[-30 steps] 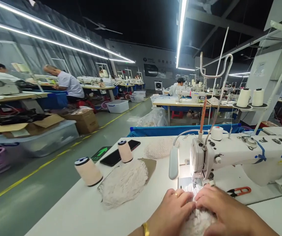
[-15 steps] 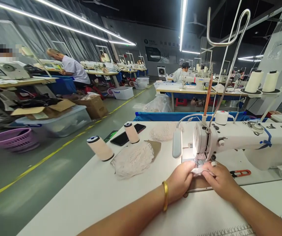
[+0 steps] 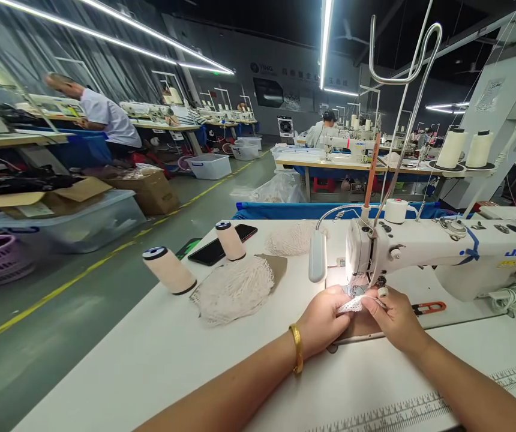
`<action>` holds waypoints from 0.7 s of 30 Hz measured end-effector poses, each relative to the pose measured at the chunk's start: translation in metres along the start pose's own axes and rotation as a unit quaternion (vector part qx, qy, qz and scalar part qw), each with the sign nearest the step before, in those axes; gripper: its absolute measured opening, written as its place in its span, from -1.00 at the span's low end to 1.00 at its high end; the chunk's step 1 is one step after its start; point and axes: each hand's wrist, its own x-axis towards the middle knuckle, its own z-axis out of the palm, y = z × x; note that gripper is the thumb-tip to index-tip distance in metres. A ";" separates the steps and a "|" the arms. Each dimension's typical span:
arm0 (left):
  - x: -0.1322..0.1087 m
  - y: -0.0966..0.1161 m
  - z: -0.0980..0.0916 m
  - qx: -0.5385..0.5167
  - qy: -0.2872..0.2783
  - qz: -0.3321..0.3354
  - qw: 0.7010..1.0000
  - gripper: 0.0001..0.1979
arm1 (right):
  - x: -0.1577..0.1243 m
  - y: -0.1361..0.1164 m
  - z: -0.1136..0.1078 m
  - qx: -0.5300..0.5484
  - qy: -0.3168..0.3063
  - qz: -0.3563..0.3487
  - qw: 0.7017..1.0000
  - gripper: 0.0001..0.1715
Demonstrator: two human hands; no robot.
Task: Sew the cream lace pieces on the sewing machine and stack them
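The work looks midway: a white lacy strip lies under the needle of the sewing machine right of centre in the frame, though how much is stitched cannot be told, nor whether the fringed cream piece left of it is finished. The strip sits between the hands, the left hand pinching its left end, the right hand closed narrowly on its right.

Left hand and right hand close together — both pinching, bare forearms slanting inward
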 end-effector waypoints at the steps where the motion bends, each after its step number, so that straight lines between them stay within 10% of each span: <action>1: 0.000 0.001 0.000 -0.004 0.000 -0.001 1.000 -0.87 | 0.000 0.000 0.000 -0.003 -0.002 0.000 1.000 -0.59; 21: -0.011 0.019 -0.001 -0.132 0.001 -0.105 0.986 -0.67 | -0.002 -0.005 -0.006 -0.024 -0.098 0.005 0.995 -0.60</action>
